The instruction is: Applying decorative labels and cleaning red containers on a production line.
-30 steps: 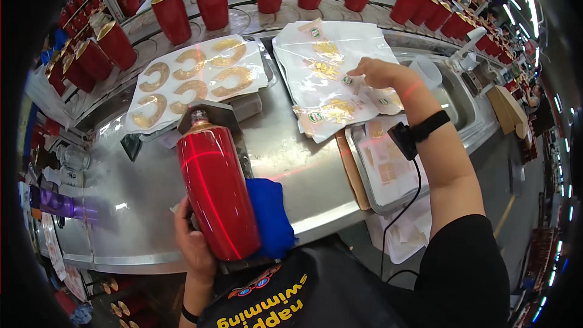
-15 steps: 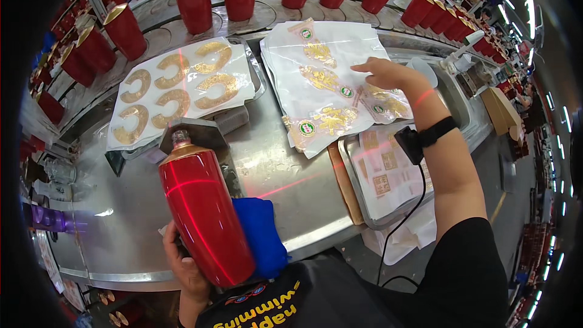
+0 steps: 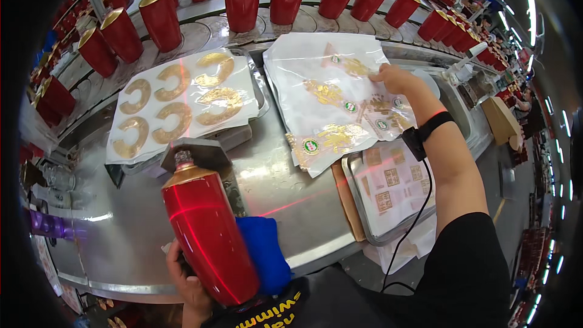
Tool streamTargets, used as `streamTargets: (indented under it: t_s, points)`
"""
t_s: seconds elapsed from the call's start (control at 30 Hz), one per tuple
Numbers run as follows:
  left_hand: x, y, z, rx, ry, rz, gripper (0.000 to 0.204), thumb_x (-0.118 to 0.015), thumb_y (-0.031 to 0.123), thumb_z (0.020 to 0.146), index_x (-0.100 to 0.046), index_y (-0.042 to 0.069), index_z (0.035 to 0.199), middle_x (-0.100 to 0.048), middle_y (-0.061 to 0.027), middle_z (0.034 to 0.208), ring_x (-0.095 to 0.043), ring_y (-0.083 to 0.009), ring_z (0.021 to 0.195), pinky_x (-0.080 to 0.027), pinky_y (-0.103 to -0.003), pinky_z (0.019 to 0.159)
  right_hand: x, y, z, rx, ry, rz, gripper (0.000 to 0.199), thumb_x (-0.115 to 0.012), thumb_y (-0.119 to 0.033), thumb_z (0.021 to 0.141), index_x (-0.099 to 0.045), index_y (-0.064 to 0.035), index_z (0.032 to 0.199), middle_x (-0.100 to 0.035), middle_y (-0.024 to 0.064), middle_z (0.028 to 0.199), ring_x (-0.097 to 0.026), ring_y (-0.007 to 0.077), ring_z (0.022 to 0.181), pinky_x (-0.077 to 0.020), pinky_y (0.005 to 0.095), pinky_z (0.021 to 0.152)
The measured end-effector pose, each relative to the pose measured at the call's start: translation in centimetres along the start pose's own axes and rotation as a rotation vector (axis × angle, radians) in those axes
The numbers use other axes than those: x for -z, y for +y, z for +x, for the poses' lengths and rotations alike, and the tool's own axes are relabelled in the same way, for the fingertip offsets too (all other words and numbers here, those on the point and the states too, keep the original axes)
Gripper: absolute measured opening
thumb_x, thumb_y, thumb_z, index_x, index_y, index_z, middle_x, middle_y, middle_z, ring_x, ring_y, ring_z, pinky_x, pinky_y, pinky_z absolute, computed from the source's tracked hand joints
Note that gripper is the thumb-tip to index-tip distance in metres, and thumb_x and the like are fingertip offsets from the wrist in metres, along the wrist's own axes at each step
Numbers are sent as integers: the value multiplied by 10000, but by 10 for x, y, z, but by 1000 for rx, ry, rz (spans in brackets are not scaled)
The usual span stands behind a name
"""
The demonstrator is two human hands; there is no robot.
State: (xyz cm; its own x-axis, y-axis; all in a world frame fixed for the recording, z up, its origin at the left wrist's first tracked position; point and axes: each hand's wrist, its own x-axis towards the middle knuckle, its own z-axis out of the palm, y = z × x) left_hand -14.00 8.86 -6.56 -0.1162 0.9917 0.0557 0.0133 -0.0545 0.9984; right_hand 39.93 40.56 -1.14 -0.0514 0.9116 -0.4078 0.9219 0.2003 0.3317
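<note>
A glossy red bottle (image 3: 209, 231) with a gold shoulder lies tilted, its neck by a dark angular rest (image 3: 209, 153) and its lower side against a blue cloth (image 3: 265, 252). My left hand (image 3: 189, 282) grips the bottle's left side near its base, some fingers hidden beneath it. Over the stack of white sheets (image 3: 285, 64), my right hand (image 3: 396, 79) pinches the end of a clear decal (image 3: 352, 65) with gold lettering and a green round mark. Its far end looks raised off the sheet. Several similar gold decals (image 3: 325, 92) lie on the same top sheet.
Left of the sheets, a tray holds a sheet of gold C-shaped decals (image 3: 173, 123). Another tray (image 3: 388, 231) with small gold square decals sits at right. Red bottles (image 3: 243, 0) line the curved conveyor behind. A black cable (image 3: 419, 225) hangs from my right wrist strap.
My right hand has closed from pointing fingers to a pinch, and the upper decal has turned and shifted right with it. My left hand stays on the bottle. Conveyor bottles have shifted, and the view has tilted slightly.
</note>
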Motion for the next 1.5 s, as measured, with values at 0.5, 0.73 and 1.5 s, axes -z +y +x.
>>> streamTargets:
  t_s: [0.5,0.73,1.5]
  points:
    - [2,2,0,-29,-108,-4,831,-463,620,914,-316,-61,1367,-445,-198,1335,-489,-285,1205,-381,-406,1033,-63,79,59,-441,423,186,366,-634,-342,753,-719,1,848,-676,242,951,-646,399,932,-503,463,835]
    - [9,1,9,-215,-98,191,687,-461,496,953,-392,-79,1324,-494,-228,1282,-513,-309,1179,-389,-393,1014,-4,40,30,-298,855,268,156,-606,-158,815,-648,-8,819,-640,214,982,-594,413,957,-464,473,850]
    - [11,28,1,-491,-285,669,1061,-721,442,788,-109,-89,1474,-355,-303,1421,-403,-426,1273,-261,-536,1089,230,-249,-254,1049,794,512,157,-649,-91,839,-541,-9,761,-595,141,1099,-594,224,911,-466,348,778]
